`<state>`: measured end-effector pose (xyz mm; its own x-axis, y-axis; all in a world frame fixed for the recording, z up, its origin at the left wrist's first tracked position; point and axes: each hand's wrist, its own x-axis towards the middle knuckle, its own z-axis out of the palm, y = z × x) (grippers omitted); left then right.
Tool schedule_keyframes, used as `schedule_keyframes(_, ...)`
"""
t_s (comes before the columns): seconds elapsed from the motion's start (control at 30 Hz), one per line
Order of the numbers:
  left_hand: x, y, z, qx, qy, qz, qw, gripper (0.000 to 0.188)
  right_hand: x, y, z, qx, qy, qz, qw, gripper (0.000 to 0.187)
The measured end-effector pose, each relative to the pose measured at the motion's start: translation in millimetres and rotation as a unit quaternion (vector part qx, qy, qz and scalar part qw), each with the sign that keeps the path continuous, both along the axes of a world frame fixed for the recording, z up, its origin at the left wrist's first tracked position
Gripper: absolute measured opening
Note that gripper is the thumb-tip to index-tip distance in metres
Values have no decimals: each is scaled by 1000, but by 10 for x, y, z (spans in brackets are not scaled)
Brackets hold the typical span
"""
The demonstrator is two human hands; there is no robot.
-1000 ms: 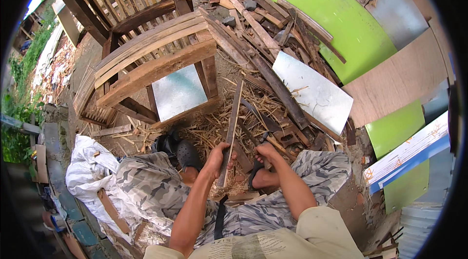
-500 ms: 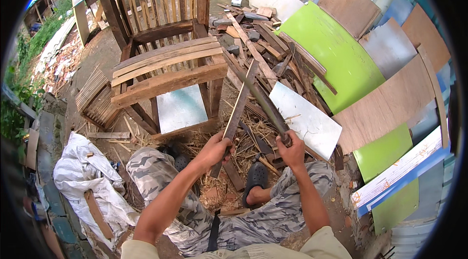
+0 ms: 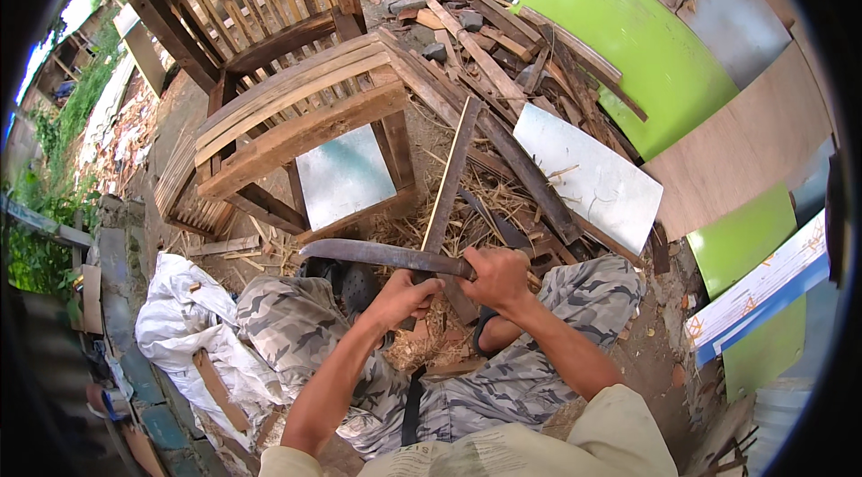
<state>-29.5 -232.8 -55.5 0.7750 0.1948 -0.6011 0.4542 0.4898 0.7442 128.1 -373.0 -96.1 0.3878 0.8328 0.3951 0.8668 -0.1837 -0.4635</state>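
Observation:
My left hand (image 3: 409, 299) is closed around the lower part of a narrow wooden slat (image 3: 452, 170), which points up and away from me. In my right hand (image 3: 499, 281), closed around its handle, is a machete with a long dark blade (image 3: 382, 253). The blade points left and lies across the slat in view, just above my left hand. Whether it touches the wood I cannot tell. Both hands are over my lap, between my knees in camouflage trousers (image 3: 301, 324).
A slatted wooden chair (image 3: 301, 140) stands ahead on the left. Scrap wood (image 3: 503, 37) is piled beyond, beside a white board (image 3: 588, 179) and a green panel (image 3: 642, 55). A white sack (image 3: 193, 315) lies left of my knee. Straw and shavings (image 3: 413, 230) cover the ground ahead.
My right hand has moved left toward my left hand, and the machete has swung from pointing away to pointing left across the slat. My left hand still grips the slat.

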Motion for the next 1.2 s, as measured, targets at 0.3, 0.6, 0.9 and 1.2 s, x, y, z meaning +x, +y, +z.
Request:
schedule_keyframes(0.3,10,-90,153,-19,2,36,999,18,313,-42,-68,-18,-39,-53,998,32)
schedule_keyframes(0.6,-35,-52,131,-72,32,27,997,23,319,-172,-284,-97,-13,-34,995,30)
schedule_keyframes(0.9,-227,44,-51,-113,57,11,992,22,202,-229,-442,-187,34,-55,980,25)
schedule_keyframes(1.2,-221,-64,51,-75,88,15,993,21,266,-247,-549,-197,57,-30,978,25)
